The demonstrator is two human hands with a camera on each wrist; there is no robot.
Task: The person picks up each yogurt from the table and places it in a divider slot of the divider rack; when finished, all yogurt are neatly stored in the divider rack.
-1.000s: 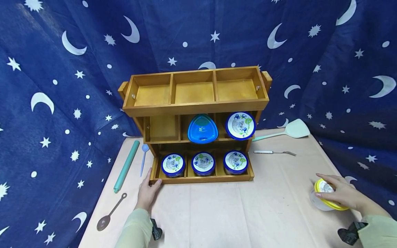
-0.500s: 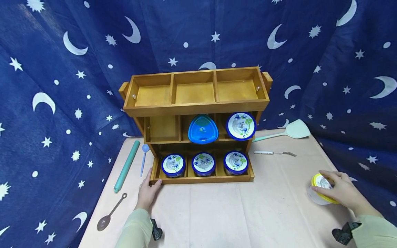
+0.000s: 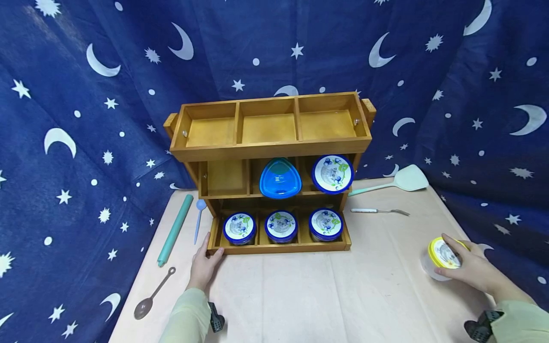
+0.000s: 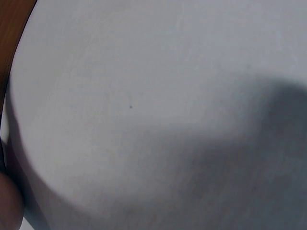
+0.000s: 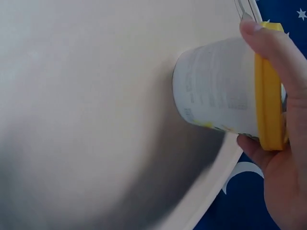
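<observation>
My right hand (image 3: 473,267) grips a clear plastic tub (image 5: 216,86) by its yellow lid (image 3: 446,252), near the table's right edge. Thumb and fingers reach across the lid rim from opposite sides in the right wrist view. The tub's base is close to the table; whether it touches, I cannot tell. My left hand (image 3: 203,269) lies against the lower left corner of a wooden three-tier rack (image 3: 270,150), thumb at the front board and fingers along the side. Only a fingertip (image 4: 9,203) and a strip of wood show in the left wrist view.
Blue-lidded tubs (image 3: 280,226) fill the rack's bottom tier. Above stand a blue triangular container (image 3: 280,178) and another blue-lidded tub (image 3: 332,174). A turner (image 3: 409,178) and fork (image 3: 379,211) lie right; a teal stick (image 3: 175,231), blue spoon (image 3: 199,219) and brown spoon (image 3: 146,305) lie left.
My right hand has carried the yellow-lidded tub a little leftward and away from me, and the lid now faces up more. My left hand and the rack have stayed put.
</observation>
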